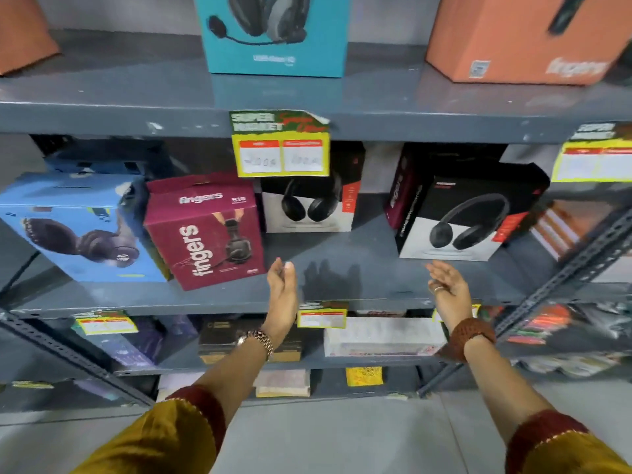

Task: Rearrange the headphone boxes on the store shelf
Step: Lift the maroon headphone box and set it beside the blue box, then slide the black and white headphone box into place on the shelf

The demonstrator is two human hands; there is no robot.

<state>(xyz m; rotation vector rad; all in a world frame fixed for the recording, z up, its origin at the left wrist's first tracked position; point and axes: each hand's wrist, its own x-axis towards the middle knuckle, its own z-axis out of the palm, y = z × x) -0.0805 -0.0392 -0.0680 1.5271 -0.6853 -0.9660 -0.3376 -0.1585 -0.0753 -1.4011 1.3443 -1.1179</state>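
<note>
Middle shelf, grey metal, front edge toward me.

Left hand — my forearm reaches up from below, watch on the wrist, palm turned inward toward the right. Fingers extended and loosely together, tips over the bare shelf surface; nothing held. It stands just beside the lower right corner of the maroon box; whether it touches the box I cannot tell.

Right hand — my arm raised likewise, beaded band at the wrist, a ring on one finger. Palm faces left and slightly up, fingers spread loosely and open; nothing held. Fingertips lie just below the front lower edge of the black-and-white box, not clearly touching.

Between the two hands: bare shelf.

Boxes on this shelf, left to right:
- blue box, tilted, touching the maroon one.
- maroon box, marked "fingers", tilted.
- rear black-and-white box, set further back, partly behind a hanging price tag.
- black-and-white box, at the right, angled, nearer the front.

Upper shelf: teal box at centre, orange box at right.
</note>
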